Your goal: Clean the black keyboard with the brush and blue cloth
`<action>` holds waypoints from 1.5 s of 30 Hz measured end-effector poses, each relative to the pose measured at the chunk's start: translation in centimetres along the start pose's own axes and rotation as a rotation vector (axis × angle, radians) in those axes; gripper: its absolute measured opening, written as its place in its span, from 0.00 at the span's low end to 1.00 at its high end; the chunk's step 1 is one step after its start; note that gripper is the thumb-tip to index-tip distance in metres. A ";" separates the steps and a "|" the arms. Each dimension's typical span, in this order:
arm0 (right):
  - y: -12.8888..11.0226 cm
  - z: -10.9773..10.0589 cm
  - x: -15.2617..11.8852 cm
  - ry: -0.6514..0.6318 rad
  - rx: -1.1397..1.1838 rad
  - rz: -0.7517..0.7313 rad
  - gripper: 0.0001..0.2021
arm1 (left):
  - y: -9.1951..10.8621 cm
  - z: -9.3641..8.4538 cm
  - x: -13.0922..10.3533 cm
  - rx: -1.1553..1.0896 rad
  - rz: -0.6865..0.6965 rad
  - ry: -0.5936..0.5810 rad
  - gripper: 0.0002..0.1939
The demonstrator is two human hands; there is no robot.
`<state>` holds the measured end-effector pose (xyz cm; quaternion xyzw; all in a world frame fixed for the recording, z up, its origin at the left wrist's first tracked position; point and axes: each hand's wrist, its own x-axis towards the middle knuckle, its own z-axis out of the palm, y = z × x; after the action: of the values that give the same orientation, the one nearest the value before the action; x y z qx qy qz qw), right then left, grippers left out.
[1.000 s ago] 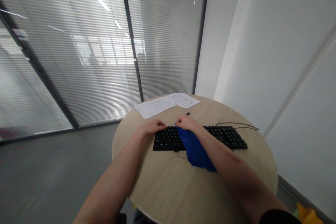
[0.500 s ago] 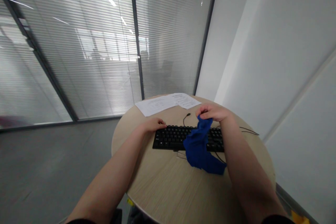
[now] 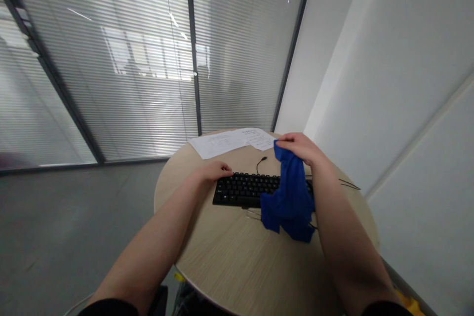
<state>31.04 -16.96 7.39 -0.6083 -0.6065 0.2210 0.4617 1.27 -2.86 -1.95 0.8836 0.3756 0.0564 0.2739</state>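
A black keyboard (image 3: pixel 240 190) lies on the round wooden table, its right part covered by a blue cloth (image 3: pixel 292 190). My left hand (image 3: pixel 217 171) is closed at the keyboard's far left corner, fingertips gripping its edge. My right hand (image 3: pixel 299 147) pinches the cloth by its upper end, beyond the keyboard's far edge. From there the cloth hangs down in folds across the keys, with its lower end near the tabletop in front of the keyboard.
Printed paper sheets (image 3: pixel 222 143) lie along the table's far side. A short cable with a plug (image 3: pixel 261 160) rests behind the keyboard, and thin dark cables (image 3: pixel 348 183) extend at the right. Beyond the table (image 3: pixel 229 256) stand a blind-covered glass partition and a white wall.
My right hand has lifted the cloth's upper end higher and farther back, and the cloth hangs more spread out. My left hand stays at the keyboard corner. The view has shifted slightly.
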 end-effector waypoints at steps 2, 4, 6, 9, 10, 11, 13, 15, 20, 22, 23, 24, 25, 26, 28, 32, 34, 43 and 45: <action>1.0 2.3 0.8 -0.152 -0.303 0.015 0.09 | 0.0 0.0 0.0 -0.001 -0.004 -0.008 0.22; 2.0 4.4 1.2 -0.344 -0.422 0.006 0.07 | 0.1 0.0 0.0 0.004 -0.020 -0.017 0.23; 3.1 6.2 1.5 -0.522 -0.450 -0.023 0.08 | 0.1 -0.1 0.1 0.001 -0.033 -0.030 0.24; 4.7 7.9 1.6 -0.560 -0.514 -0.038 0.08 | 0.1 -0.1 0.1 0.009 -0.026 -0.037 0.25; 5.1 8.2 1.6 -0.513 -0.536 -0.050 0.08 | 0.1 -0.1 0.1 0.018 -0.021 -0.034 0.25; 5.5 8.5 1.5 -0.455 -0.555 -0.069 0.08 | 0.1 -0.1 0.1 0.025 -0.018 -0.031 0.25; 6.0 8.9 1.2 -0.346 -0.578 -0.113 0.08 | 0.1 0.0 0.1 0.024 -0.022 -0.033 0.26; 6.4 9.5 0.8 -0.286 -0.577 -0.138 0.09 | 0.1 0.0 0.1 0.016 -0.032 -0.033 0.26; 7.0 10.8 0.2 -0.260 -0.501 -0.118 0.09 | 0.2 0.1 0.0 0.031 -0.014 -0.025 0.24; 7.3 11.1 0.2 -0.268 -0.485 -0.133 0.09 | 0.1 0.1 0.1 0.046 -0.009 -0.031 0.24; 7.5 11.1 0.3 -0.269 -0.478 -0.143 0.09 | 0.1 0.1 0.1 0.050 -0.009 -0.033 0.24; 7.7 11.1 0.3 -0.268 -0.470 -0.147 0.09 | 0.1 0.0 0.1 0.052 -0.011 -0.034 0.24; 7.9 11.0 0.4 -0.266 -0.460 -0.142 0.10 | 0.1 0.0 0.2 0.052 -0.014 -0.033 0.24; 8.0 11.0 0.4 -0.263 -0.446 -0.131 0.10 | 0.1 0.0 0.2 0.052 -0.016 -0.032 0.24; 8.1 10.9 0.5 -0.253 -0.417 -0.103 0.12 | 0.2 -0.1 0.2 0.057 -0.020 -0.034 0.24; 8.1 10.8 0.4 -0.229 -0.388 -0.098 0.14 | 0.6 -0.2 0.1 0.070 -0.024 -0.035 0.25; 8.0 10.8 0.3 -0.227 -0.393 -0.096 0.15 | 0.8 -0.2 0.0 0.077 -0.024 -0.028 0.25; 8.3 10.5 0.2 -0.257 -0.409 -0.106 0.16 | 0.6 -0.2 0.1 0.053 -0.053 -0.039 0.25; 8.3 10.6 0.2 -0.244 -0.396 -0.077 0.17 | 0.4 -0.1 0.2 0.043 -0.060 -0.051 0.25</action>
<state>26.78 -12.28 -4.49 -0.6323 -0.7120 0.1518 0.2648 1.69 -2.90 -1.65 0.8788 0.3960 0.0176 0.2659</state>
